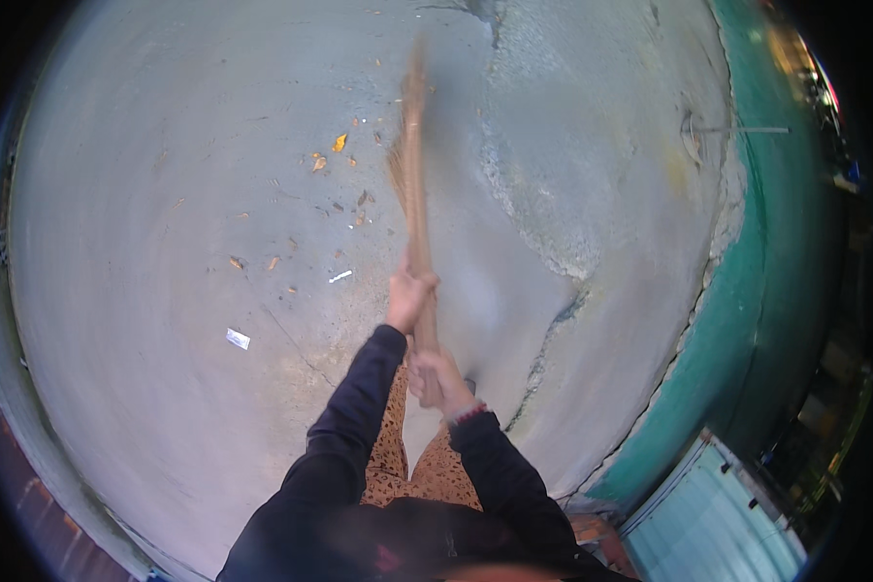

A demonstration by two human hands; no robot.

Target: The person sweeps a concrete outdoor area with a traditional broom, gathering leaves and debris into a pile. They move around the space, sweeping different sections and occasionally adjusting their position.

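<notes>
A long tan broom of bundled sticks reaches away from me over the concrete floor, its far end blurred by motion. My left hand is wrapped round the middle part of its length. Closer to my body, my right hand grips the near end, with a red band at the wrist. Left of the broom lie a yellow leaf, scattered bits of dry leaf and a small white strip. A pale scrap of paper is farther left.
Cracks and a rough patch run along the concrete right of the broom. A green wall curves up the right side, with a thin rod near its base. A light teal panel stands at the lower right. A raised edge borders the left.
</notes>
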